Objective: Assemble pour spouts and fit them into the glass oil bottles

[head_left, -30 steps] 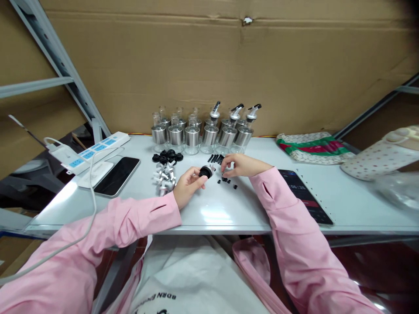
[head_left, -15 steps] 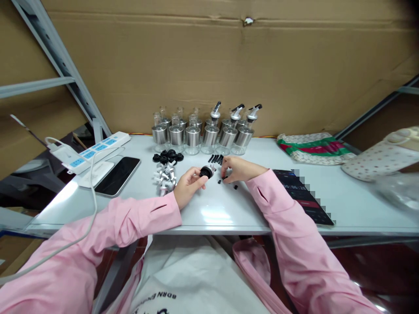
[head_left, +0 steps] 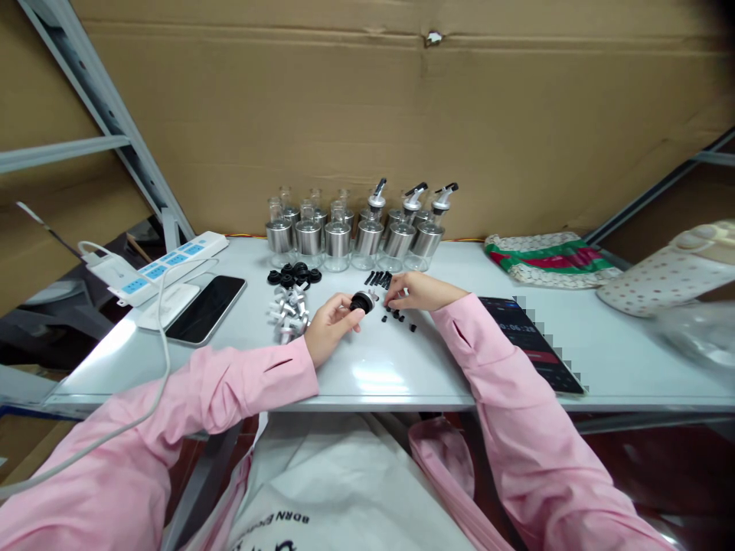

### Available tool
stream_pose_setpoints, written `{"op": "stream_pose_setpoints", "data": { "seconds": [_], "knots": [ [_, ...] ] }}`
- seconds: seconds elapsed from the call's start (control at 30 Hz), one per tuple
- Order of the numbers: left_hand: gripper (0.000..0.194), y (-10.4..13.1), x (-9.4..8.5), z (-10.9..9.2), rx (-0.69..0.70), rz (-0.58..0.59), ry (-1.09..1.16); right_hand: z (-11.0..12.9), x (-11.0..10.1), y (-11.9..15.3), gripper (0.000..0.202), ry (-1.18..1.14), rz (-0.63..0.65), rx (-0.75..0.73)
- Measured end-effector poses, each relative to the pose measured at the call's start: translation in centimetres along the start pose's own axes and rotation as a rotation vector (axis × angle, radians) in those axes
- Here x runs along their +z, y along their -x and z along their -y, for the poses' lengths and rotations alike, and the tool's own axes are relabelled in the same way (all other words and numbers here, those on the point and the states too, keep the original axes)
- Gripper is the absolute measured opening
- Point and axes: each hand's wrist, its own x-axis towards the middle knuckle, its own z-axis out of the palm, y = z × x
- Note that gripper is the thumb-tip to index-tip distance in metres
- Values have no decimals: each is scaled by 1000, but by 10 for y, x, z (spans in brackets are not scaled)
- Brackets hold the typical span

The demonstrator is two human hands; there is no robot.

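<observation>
My left hand [head_left: 331, 330] is closed around a bottle pourer [head_left: 361, 302], its ribbed black stopper toward me and its silver spout pointing right. My right hand [head_left: 414, 292] is just right of the spout, thumb and fingertips pinched together; whatever is between them is too small to make out. Under and beside those fingers lie several small black caps [head_left: 400, 317]. Behind them is a row of thin black levers [head_left: 379, 278]. Left of my left hand are a pile of silver spouts [head_left: 291, 310] and a cluster of black rubber stoppers [head_left: 295, 274].
Several glass bottles with steel sleeves [head_left: 338, 241] stand at the back, three front ones bearing pourers. To the left are a phone [head_left: 207, 308] and a power strip [head_left: 172, 264] with a white cable. A tablet [head_left: 531, 340], a patterned cloth [head_left: 551, 260] and a dotted container [head_left: 654, 279] are on the right.
My right hand has lifted slightly off the small black caps and shifted left toward the pourer, uncovering more caps. My left hand keeps holding the pourer in place.
</observation>
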Motion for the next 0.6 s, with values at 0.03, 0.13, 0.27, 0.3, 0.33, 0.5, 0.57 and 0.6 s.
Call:
{"op": "stream_pose_setpoints", "data": {
  "seconds": [0.03,0.13,0.27,0.3,0.33,0.5,0.57,0.6],
  "knots": [
    [32,0,0,0,-1,0,0,-1,0,0,21,-8,-4,-8],
    [31,0,0,0,-6,0,-2,-7,-2,0,23,-16,-119,11],
    [31,0,0,0,-11,0,-3,-14,-3,-1,22,56,-184,110],
    [31,0,0,0,-9,0,-1,-14,-2,-1,22,72,-149,128],
    [31,0,0,0,-8,0,2,-15,-1,-2,23,82,-111,143],
    [32,0,0,-1,-3,2,4,-13,3,-3,18,39,-80,186],
    [32,0,1,-1,0,2,4,-14,2,-1,17,-4,-96,189],
    [32,0,1,-1,-1,2,3,-14,2,0,17,-19,-102,191]
  ]
}}
